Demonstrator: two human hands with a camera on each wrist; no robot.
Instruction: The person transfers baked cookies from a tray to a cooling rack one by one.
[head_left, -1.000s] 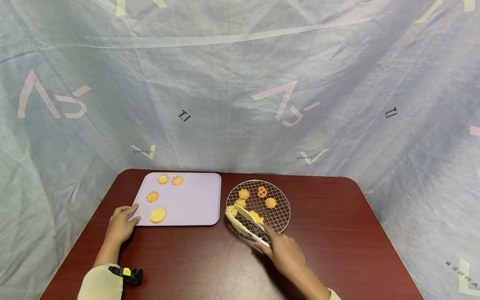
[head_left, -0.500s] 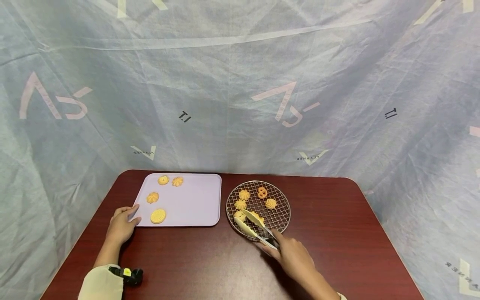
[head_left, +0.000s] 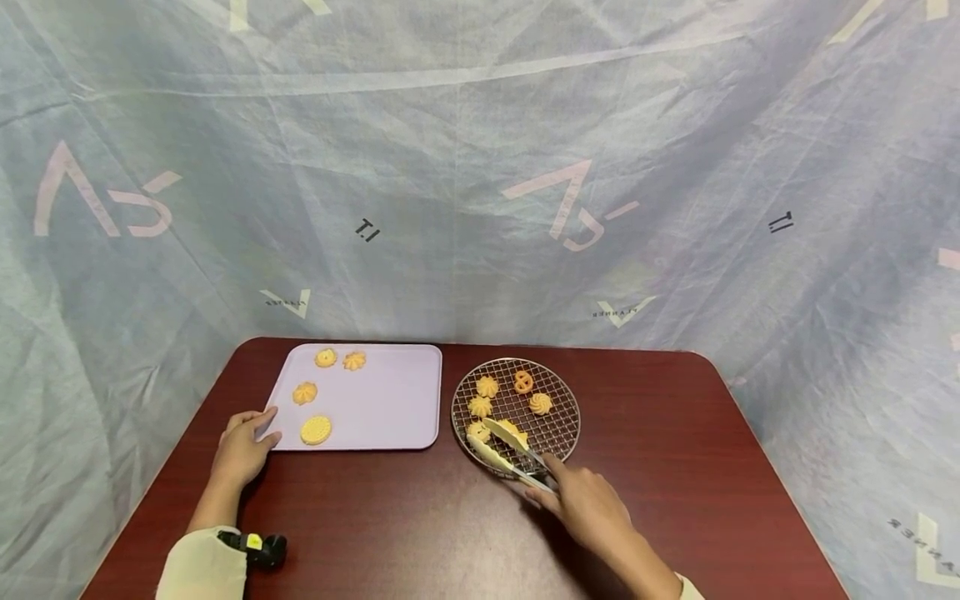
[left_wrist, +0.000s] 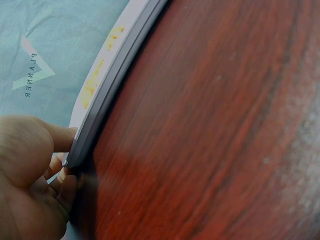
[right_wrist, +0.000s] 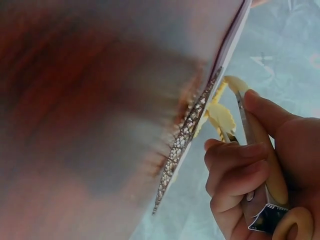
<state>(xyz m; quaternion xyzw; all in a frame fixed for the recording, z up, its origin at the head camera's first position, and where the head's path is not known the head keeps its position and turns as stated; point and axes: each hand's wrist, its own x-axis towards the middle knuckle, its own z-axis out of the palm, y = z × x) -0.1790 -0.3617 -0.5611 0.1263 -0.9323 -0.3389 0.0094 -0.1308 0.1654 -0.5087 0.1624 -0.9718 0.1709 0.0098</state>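
My left hand (head_left: pixel 242 450) grips the near left corner of a pale lilac tray (head_left: pixel 382 400); in the left wrist view the thumb lies on its rim and the fingers curl below. With my right hand (head_left: pixel 592 508) I hold tongs (head_left: pixel 491 455) that have cream-coloured tips and metal arms. Their tips are spread low over the near left part of a round wire rack (head_left: pixel 558 429). A round cookie (head_left: pixel 477 429) sits at the tips, and a yellow cookie (head_left: pixel 522 437) shows partly behind the upper tip.
Along the rack's far side lie two flower-shaped cookies (head_left: pixel 487 387), a pretzel (head_left: pixel 523 382) and a swirled cookie (head_left: pixel 540 404). Several cookies, one large and round (head_left: pixel 316 430), rest on the tray's left half. A grey cloth (head_left: pixel 450 250) hangs behind the reddish-brown table (head_left: pixel 390 517).
The tongs have shifted right and nearer on the rack, and the round cookie at their tips has moved the same way. My left hand has stayed at the tray corner.
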